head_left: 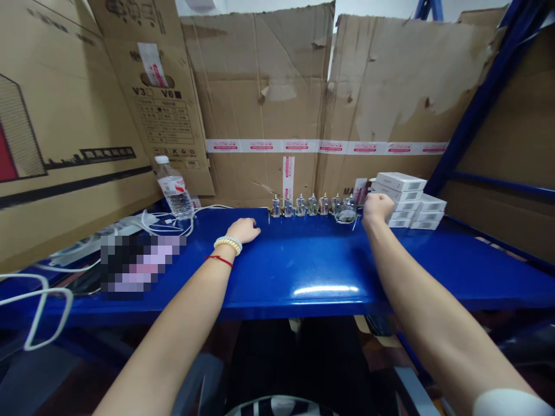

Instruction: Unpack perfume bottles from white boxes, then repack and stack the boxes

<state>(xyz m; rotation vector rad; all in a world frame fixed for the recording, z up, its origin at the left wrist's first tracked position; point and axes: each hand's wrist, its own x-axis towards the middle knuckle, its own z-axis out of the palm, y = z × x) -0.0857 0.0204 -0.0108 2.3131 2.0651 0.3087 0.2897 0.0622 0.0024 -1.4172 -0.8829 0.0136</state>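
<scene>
My left hand [244, 230] rests on the blue tabletop [286, 260] with its fingers curled in, and nothing shows in it. Up against the left side of a stack of small white boxes [401, 182] is my right hand [378, 207]. Its fingers are closed and turned away from me, so whatever they may hold is hidden. Between the hands, towards the back edge, stands a row of several small clear glass bottles [313, 204] with metallic-looking tops. A wider, rounded glass piece [346, 212] sits at the row's right end, nearest my right hand.
A clear water bottle [174, 188] leans at the back left, among white cables [150, 224]. A blurred-out item [143, 266] lies in front of it. Tall cardboard sheets [260, 104] wall the back and left. A blue metal post [477, 86] rises on the right.
</scene>
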